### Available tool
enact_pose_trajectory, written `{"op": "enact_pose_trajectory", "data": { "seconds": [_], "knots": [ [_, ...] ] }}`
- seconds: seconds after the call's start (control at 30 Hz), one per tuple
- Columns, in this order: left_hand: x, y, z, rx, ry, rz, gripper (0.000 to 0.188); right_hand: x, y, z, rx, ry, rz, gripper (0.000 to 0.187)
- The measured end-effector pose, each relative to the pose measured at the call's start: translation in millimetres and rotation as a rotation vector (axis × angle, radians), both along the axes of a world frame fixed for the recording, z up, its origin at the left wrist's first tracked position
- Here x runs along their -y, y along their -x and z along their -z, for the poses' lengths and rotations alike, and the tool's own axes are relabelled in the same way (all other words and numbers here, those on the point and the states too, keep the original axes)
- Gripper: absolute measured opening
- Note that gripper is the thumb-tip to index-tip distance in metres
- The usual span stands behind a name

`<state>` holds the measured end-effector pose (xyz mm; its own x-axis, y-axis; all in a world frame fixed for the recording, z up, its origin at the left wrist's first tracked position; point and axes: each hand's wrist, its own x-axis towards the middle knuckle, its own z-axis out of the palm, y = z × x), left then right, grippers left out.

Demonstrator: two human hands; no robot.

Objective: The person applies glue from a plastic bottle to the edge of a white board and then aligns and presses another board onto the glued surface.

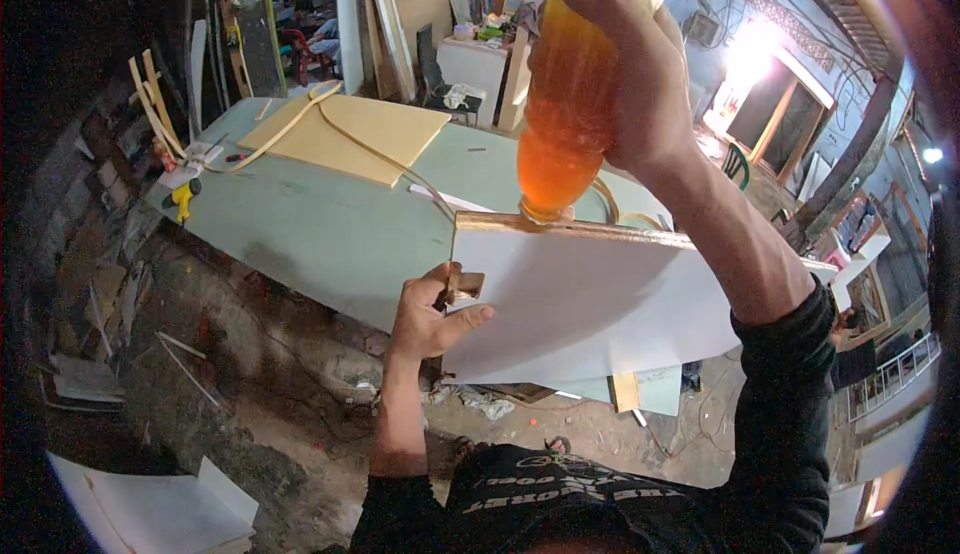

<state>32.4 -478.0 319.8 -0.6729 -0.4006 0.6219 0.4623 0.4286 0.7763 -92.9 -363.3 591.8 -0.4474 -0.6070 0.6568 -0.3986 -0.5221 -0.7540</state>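
My right hand [640, 84] is wrapped round a clear plastic bottle [565, 124] of amber-orange liquid, tipped upside down. The bottle's mouth meets the top edge of a white panel [590, 304] that stands on its side in front of me. A wet-looking brown strip [620, 229] runs along that edge. At the panel's left end, my left hand [428, 319] is closed on a small flat brown piece [467, 285], with the thumb lying across the panel's face. Part of the left fingers is hidden.
Behind the panel stretches a pale green work surface [300, 239] bearing a yellow sheet [350, 134], a long edging strip [365, 144] and a yellow tool [182, 197]. White boards [160, 504] lie at lower left. A dark chair [445, 79] stands farther back.
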Motion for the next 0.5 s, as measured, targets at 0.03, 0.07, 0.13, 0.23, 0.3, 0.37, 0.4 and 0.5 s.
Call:
{"op": "enact_pose_trajectory", "data": {
  "seconds": [0.03, 0.07, 0.13, 0.23, 0.3, 0.37, 0.4, 0.5],
  "knots": [
    [3, 0, 1, -0.029, 0.035, -0.017, 0.039, 0, 2, 3, 0.026, 0.003, 0.005, 0.025],
    [3, 0, 0, -0.043, 0.028, -0.017, 0.039, 1, 3, 6, 0.051, 0.007, 0.009, 0.028],
    [1, 2, -2, -0.072, 0.011, -0.009, 0.041, 0, 6, 8, 0.052, -0.013, 0.029, 0.032],
    [4, 1, 0, -0.004, 0.001, 0.035, 0.041, -1, 9, 5, 0.015, -0.032, 0.012, 0.031],
    [1, 3, -4, -0.026, 0.004, 0.034, 0.041, 4, -1, -6, 0.039, 0.022, -0.083, 0.029],
    [3, 2, -2, -0.029, 0.004, 0.038, 0.039, 16, -37, -24, 0.065, -0.170, 0.153, 0.037],
    [4, 3, 2, -0.031, 0.003, 0.052, 0.038, 18, -43, -24, 0.051, -0.176, 0.178, 0.039],
    [-4, 2, -6, -0.029, -0.087, 0.089, 0.040, 20, -47, -15, -0.029, -0.042, 0.027, 0.043]
  ]
}}
